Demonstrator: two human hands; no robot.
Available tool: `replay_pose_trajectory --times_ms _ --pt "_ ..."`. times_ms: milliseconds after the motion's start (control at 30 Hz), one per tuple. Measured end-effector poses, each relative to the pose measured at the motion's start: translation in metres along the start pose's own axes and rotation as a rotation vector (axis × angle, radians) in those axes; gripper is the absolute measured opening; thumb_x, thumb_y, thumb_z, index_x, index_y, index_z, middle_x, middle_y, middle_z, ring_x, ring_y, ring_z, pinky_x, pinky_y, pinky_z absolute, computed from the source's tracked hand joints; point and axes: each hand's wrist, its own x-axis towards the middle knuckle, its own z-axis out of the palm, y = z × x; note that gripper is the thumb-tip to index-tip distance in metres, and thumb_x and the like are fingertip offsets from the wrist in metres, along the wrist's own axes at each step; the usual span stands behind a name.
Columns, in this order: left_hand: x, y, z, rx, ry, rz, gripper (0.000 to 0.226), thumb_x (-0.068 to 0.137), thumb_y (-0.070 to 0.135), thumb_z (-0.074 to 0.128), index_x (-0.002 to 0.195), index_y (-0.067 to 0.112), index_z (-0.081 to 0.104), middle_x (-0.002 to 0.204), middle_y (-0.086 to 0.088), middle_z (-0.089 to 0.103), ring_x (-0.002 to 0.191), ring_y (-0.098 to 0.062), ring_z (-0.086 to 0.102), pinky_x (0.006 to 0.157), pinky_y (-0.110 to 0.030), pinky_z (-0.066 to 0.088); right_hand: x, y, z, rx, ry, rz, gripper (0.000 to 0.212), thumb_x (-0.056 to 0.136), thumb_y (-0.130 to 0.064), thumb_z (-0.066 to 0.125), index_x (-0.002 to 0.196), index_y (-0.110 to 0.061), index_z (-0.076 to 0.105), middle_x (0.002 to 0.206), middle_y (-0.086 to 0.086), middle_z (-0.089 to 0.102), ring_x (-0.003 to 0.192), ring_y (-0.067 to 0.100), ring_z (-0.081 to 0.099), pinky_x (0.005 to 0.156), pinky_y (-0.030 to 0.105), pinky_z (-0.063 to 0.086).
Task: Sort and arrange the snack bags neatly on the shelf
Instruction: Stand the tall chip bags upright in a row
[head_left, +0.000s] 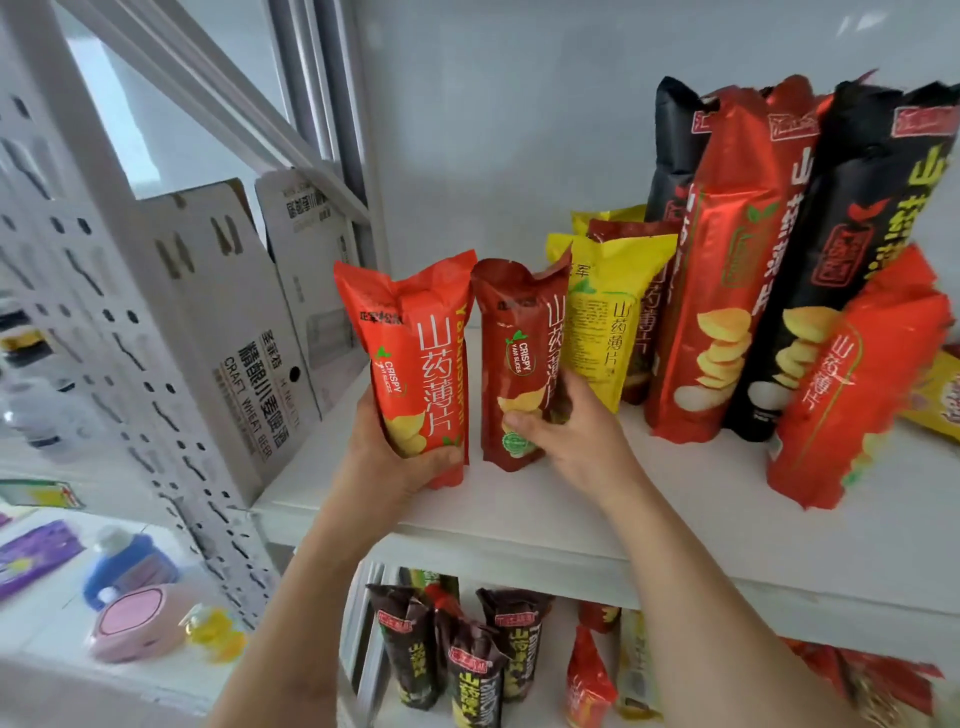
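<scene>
Snack bags fill the white shelf (519, 514). At centre frame the left hand (395, 462) grips an orange-red bag (415, 358) by its bottom, upright, just beside a dark red bag (519, 364) that the right hand (566, 431) holds standing on the board. They look mid-lineup; next, I'd guess, the orange-red one must be set down flush against its neighbour. Yellow bags (608, 312) and tall red and black bags (727, 291) stand toward the right. Cardboard boxes (234, 322) sit at left.
</scene>
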Motion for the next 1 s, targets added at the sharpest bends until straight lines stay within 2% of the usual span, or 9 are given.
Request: replay_pose_trajectory --times_ms 133,200,267,367,533,667,800,933,1000 --pt "0.014 -0.007 -0.030 0.019 0.076 -0.013 0.075 0.075 0.001 0.084 0.130 0.024 0.038 0.098 0.009 0.061 0.063 0.013 0.065 0.048 -0.008 0.048 0.028 -0.009 0.038 0.012 -0.043 0.017 0.069 0.077 -0.032 0.081 0.137 -0.025 0.048 0.112 -0.018 0.058 0.093 -0.010 0.056 0.070 0.003 0.040" --pt "0.025 -0.018 -0.045 0.038 0.111 -0.001 0.078 0.074 0.011 0.088 0.131 0.030 0.038 0.105 0.010 0.063 0.077 0.005 0.068 0.052 -0.011 0.052 0.040 -0.011 0.056 0.030 -0.043 0.029 0.071 0.076 -0.034 0.082 0.138 -0.025 0.048 0.116 -0.015 0.060 0.101 0.001 0.059 0.077 0.012 0.044" --pt "0.037 -0.027 -0.058 0.038 0.129 -0.015 0.082 0.069 0.020 0.092 0.133 0.031 0.041 0.114 0.006 0.066 0.095 -0.010 0.070 0.063 -0.023 0.061 0.049 -0.013 0.071 0.051 -0.043 0.041 0.071 0.076 -0.033 0.083 0.137 -0.025 0.048 0.116 -0.013 0.061 0.096 -0.001 0.059 0.076 0.011 0.045" --pt "0.051 -0.036 -0.068 0.035 0.149 -0.022 0.087 0.064 0.027 0.095 0.134 0.034 0.043 0.118 0.001 0.068 0.103 -0.025 0.071 0.075 -0.046 0.064 0.063 -0.015 0.090 0.093 -0.050 0.053 0.068 0.076 -0.031 0.083 0.135 -0.026 0.050 0.111 -0.014 0.061 0.091 -0.006 0.058 0.073 0.009 0.044" --pt "0.067 -0.042 -0.077 0.005 0.187 0.011 0.089 0.071 0.008 0.089 0.139 0.031 0.038 0.123 0.002 0.063 0.107 -0.018 0.066 0.066 -0.022 0.058 0.083 -0.016 0.110 0.163 -0.056 0.072 0.065 0.076 -0.028 0.083 0.132 -0.025 0.052 0.108 -0.016 0.064 0.093 -0.007 0.061 0.078 0.014 0.050" --pt "0.073 -0.045 -0.078 -0.031 0.201 0.032 0.090 0.071 0.007 0.089 0.140 0.034 0.038 0.124 0.004 0.064 0.109 -0.017 0.066 0.069 -0.026 0.060 0.095 -0.013 0.120 0.198 -0.059 0.073 0.066 0.076 -0.028 0.083 0.135 -0.022 0.052 0.120 -0.007 0.066 0.107 0.009 0.064 0.095 0.034 0.053" --pt "0.073 -0.045 -0.076 -0.026 0.233 0.047 0.095 0.071 0.004 0.088 0.147 0.028 0.036 0.128 0.005 0.060 0.112 -0.011 0.062 0.074 -0.016 0.056 0.096 -0.012 0.127 0.191 -0.052 0.070 0.067 0.077 -0.029 0.082 0.136 -0.024 0.051 0.124 -0.005 0.065 0.111 0.011 0.063 0.098 0.036 0.052" --pt "0.072 -0.048 -0.075 0.039 0.263 0.013 0.113 0.065 0.014 0.093 0.154 0.030 0.024 0.142 0.002 0.052 0.126 -0.018 0.056 0.104 -0.040 0.049 0.091 -0.014 0.125 0.163 -0.037 0.066 0.068 0.078 -0.026 0.082 0.137 -0.025 0.049 0.121 -0.008 0.062 0.110 0.007 0.059 0.090 0.022 0.051" --pt "0.071 -0.047 -0.075 0.060 0.275 -0.010 0.121 0.062 0.027 0.094 0.155 0.037 0.018 0.149 0.001 0.047 0.133 -0.020 0.051 0.110 -0.048 0.045 0.087 -0.015 0.123 0.105 -0.035 0.080 0.081 0.077 -0.028 0.082 0.146 -0.023 0.039 0.134 -0.003 0.055 0.120 0.010 0.053 0.094 0.021 0.046"
